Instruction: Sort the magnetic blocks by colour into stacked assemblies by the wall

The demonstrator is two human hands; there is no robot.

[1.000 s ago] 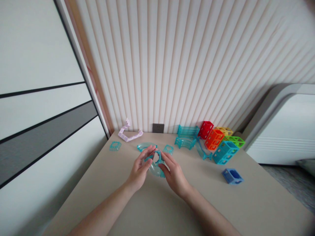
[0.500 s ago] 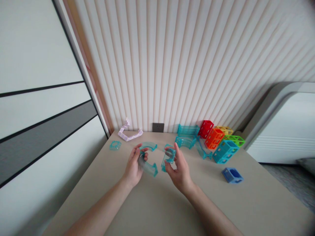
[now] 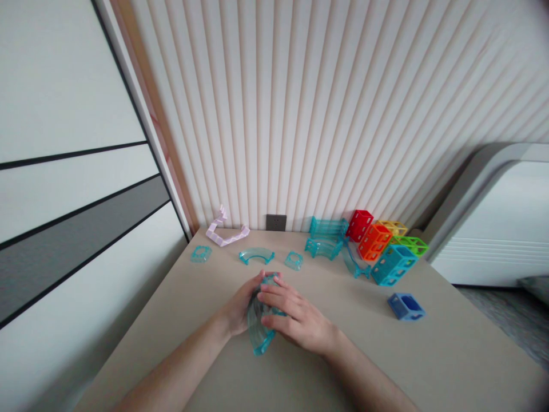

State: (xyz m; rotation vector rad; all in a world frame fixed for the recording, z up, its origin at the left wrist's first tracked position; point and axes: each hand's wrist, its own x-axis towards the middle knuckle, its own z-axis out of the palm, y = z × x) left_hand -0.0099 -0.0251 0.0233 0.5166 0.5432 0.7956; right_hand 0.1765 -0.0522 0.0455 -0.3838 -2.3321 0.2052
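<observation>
Both hands are together over the middle of the table [image 3: 180, 320] right now. The left hand [image 3: 240, 306] is cupped around a curved teal track piece [image 3: 258, 329], fingers curled on its far side, and the right hand [image 3: 295, 320] lies over the top of it, fingers closed down on the piece and on whatever smaller part sits beneath — that part is hidden, so I can't say what it is. The track's lower end pokes out below the hands, at about 6 o'clock from them.

My read: this is the pressing-together step, two teal parts being seated against each other. The next move, I'd judge, calls for keeping the ends lined up and steady pressure with both hands — the clear plastic looks slippery.

Now the count. At 12 o'clock from the hands, one loose teal curve [image 3: 256, 255]. Two small teal square connectors, one at 11 o'clock [image 3: 201, 253] and one at 1 o'clock [image 3: 294, 260]. One lilac zigzag piece [image 3: 225, 231] by the wall. At 2 o'clock, a cluster of teal track pieces [image 3: 325, 239] — three or so, hard to separate. Five stacked cubes: red [image 3: 358, 225], orange [image 3: 374, 241], yellow [image 3: 391, 228], green [image 3: 408, 245], teal [image 3: 393, 264]. One blue cube [image 3: 405, 306] alone at 3 o'clock.
</observation>
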